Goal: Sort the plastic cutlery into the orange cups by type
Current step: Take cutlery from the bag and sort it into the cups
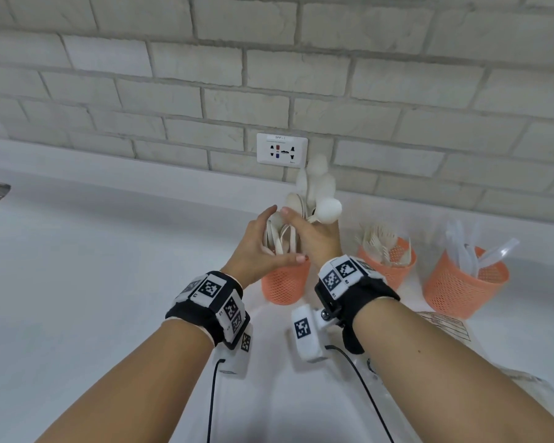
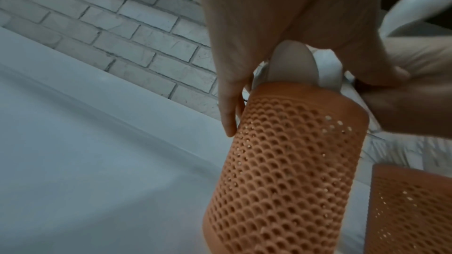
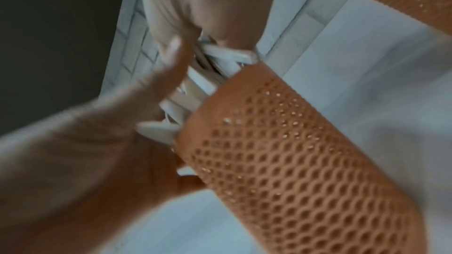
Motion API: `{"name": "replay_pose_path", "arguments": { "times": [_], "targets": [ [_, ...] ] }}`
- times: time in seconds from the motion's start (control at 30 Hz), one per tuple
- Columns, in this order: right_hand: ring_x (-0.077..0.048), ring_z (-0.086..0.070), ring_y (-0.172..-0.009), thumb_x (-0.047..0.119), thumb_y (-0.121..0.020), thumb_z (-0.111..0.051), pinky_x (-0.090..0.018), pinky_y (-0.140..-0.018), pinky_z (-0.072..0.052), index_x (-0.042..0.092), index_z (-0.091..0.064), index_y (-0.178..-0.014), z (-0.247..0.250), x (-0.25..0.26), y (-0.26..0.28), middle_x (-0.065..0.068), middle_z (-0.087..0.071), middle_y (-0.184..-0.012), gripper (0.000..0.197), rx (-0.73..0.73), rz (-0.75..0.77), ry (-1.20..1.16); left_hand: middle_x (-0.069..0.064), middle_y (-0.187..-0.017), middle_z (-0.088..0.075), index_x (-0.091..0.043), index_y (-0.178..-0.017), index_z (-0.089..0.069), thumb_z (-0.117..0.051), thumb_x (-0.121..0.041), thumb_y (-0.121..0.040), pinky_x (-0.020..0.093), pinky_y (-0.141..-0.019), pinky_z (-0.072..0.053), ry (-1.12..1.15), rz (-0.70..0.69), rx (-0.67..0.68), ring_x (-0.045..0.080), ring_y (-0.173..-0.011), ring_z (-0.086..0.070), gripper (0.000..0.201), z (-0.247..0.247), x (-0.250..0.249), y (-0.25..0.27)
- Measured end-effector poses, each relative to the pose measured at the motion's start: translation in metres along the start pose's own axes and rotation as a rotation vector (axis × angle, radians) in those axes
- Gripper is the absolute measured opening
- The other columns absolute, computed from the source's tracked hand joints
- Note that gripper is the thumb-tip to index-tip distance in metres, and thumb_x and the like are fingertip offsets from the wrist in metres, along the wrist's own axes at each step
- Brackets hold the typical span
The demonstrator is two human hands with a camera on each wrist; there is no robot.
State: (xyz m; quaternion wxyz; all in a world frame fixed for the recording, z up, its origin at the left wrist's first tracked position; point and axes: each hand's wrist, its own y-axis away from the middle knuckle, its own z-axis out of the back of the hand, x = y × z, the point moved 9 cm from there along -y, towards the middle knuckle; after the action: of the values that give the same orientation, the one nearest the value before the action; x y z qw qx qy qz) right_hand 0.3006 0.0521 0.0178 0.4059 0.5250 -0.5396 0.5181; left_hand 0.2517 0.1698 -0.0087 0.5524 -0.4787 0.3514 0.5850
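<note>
Your left hand (image 1: 256,244) and right hand (image 1: 317,238) both wrap around a bunch of white spoons (image 1: 317,190), so each grip is closed on them. The spoons stand handles down in the left cup (image 1: 285,286) on the counter (image 1: 109,251), with their round ends sticking up. Forks (image 1: 378,238) fill the middle cup (image 1: 397,270). Clear knives (image 1: 467,247) sit in the right cup (image 1: 458,292).

Both forearms reach forward, wrists banded, hands close together. The right hand (image 1: 317,238) curls round a bunch of spoons (image 1: 328,207); the left hand (image 1: 256,247), thumb spread, seems to cup the same bunch.
</note>
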Motion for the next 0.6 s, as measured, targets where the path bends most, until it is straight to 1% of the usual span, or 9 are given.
{"name": "replay_pose_path", "arguments": {
  "times": [0.03, 0.1, 0.2, 0.27, 0.3, 0.37, 0.43, 0.5, 0.6],
  "targets": [
    [-0.013, -0.07, -0.084, 0.021, -0.073, -0.078, -0.021, -0.069, -0.054, 0.009, -0.061, -0.112, 0.002, -0.005, 0.0, -0.008, -0.071, -0.098, 0.044, -0.029, -0.023, -0.007, -0.002, -0.148, -0.029, -0.033, -0.145, -0.021, -0.086, -0.03, -0.061, 0.027, -0.104, -0.029, -0.001, -0.002, 0.015, 0.005, -0.129, -0.029, 0.106, 0.0, 0.0, -0.001],
    [-0.011, -0.07, -0.083, 0.025, -0.073, -0.078, -0.019, -0.069, -0.055, 0.011, -0.061, -0.112, 0.002, -0.005, 0.001, -0.005, -0.072, -0.096, 0.044, -0.053, -0.003, -0.018, -0.001, -0.148, -0.032, -0.035, -0.145, -0.021, -0.087, -0.043, -0.052, 0.034, -0.11, -0.031, 0.013, 0.007, 0.046, 0.009, -0.134, -0.032, 0.115, -0.001, -0.001, -0.002],
    [-0.013, -0.07, -0.081, 0.022, -0.071, -0.08, -0.034, -0.074, -0.059, 0.014, -0.055, -0.107, -0.002, 0.017, 0.004, -0.004, -0.069, -0.089, 0.044, -0.047, 0.142, -0.049, -0.003, -0.15, -0.031, -0.03, -0.147, -0.018, -0.086, -0.049, -0.046, 0.037, -0.113, -0.031, -0.032, 0.007, 0.074, 0.011, -0.137, -0.031, 0.123, -0.001, -0.005, -0.002],
    [-0.008, -0.068, -0.077, 0.014, -0.072, -0.079, -0.025, -0.07, -0.057, 0.021, -0.05, -0.104, -0.002, 0.029, 0.004, -0.001, -0.066, -0.088, 0.044, -0.061, 0.196, -0.1, -0.002, -0.15, -0.028, -0.027, -0.148, -0.018, -0.087, -0.041, -0.051, 0.035, -0.111, -0.031, -0.045, 0.013, 0.067, 0.013, -0.138, -0.03, 0.12, 0.002, -0.004, -0.004],
    [-0.006, -0.067, -0.078, 0.012, -0.072, -0.079, -0.019, -0.069, -0.055, 0.02, -0.05, -0.108, -0.002, 0.029, 0.002, -0.005, -0.066, -0.092, 0.047, -0.065, 0.191, -0.133, -0.001, -0.15, -0.027, -0.027, -0.147, -0.018, -0.088, -0.035, -0.055, 0.033, -0.109, -0.031, -0.049, 0.018, 0.059, 0.014, -0.137, -0.03, 0.116, 0.003, -0.002, -0.004],
    [0.002, -0.065, -0.079, 0.016, -0.074, -0.078, -0.008, -0.068, -0.051, 0.014, -0.049, -0.121, 0.001, 0.019, 0.0, -0.005, -0.066, -0.103, 0.055, -0.069, 0.12, -0.163, -0.001, -0.148, -0.026, -0.03, -0.147, -0.018, -0.087, -0.027, -0.061, 0.028, -0.104, -0.031, -0.063, 0.016, 0.043, 0.011, -0.132, -0.031, 0.11, 0.004, 0.0, -0.004],
    [0.007, -0.061, -0.081, 0.02, -0.077, -0.075, -0.006, -0.072, -0.052, 0.015, -0.05, -0.125, 0.003, 0.009, 0.002, 0.0, -0.066, -0.107, 0.055, -0.043, 0.046, -0.094, -0.002, -0.144, -0.029, -0.03, -0.146, -0.019, -0.086, -0.025, -0.062, 0.025, -0.098, -0.031, -0.081, 0.009, 0.01, 0.007, -0.123, -0.032, 0.108, 0.005, -0.001, -0.003],
    [0.004, -0.062, -0.084, 0.022, -0.076, -0.076, -0.012, -0.077, -0.054, 0.018, -0.051, -0.123, 0.002, 0.009, 0.003, -0.001, -0.066, -0.109, 0.053, 0.021, 0.032, -0.005, -0.002, -0.142, -0.031, -0.029, -0.146, -0.02, -0.086, -0.023, -0.062, 0.026, -0.098, -0.032, -0.085, -0.001, -0.013, 0.008, -0.123, -0.034, 0.107, 0.006, -0.002, -0.004],
    [-0.01, -0.062, -0.079, 0.013, -0.071, -0.079, -0.018, -0.07, -0.055, 0.035, -0.043, -0.117, 0.005, 0.035, 0.0, -0.008, -0.06, -0.105, 0.062, 0.077, 0.174, -0.062, 0.001, -0.145, -0.033, -0.028, -0.146, -0.021, -0.087, -0.022, -0.061, 0.03, -0.104, -0.035, -0.068, 0.015, -0.011, 0.015, -0.129, -0.037, 0.107, 0.005, 0.001, -0.007]
  ]
}}
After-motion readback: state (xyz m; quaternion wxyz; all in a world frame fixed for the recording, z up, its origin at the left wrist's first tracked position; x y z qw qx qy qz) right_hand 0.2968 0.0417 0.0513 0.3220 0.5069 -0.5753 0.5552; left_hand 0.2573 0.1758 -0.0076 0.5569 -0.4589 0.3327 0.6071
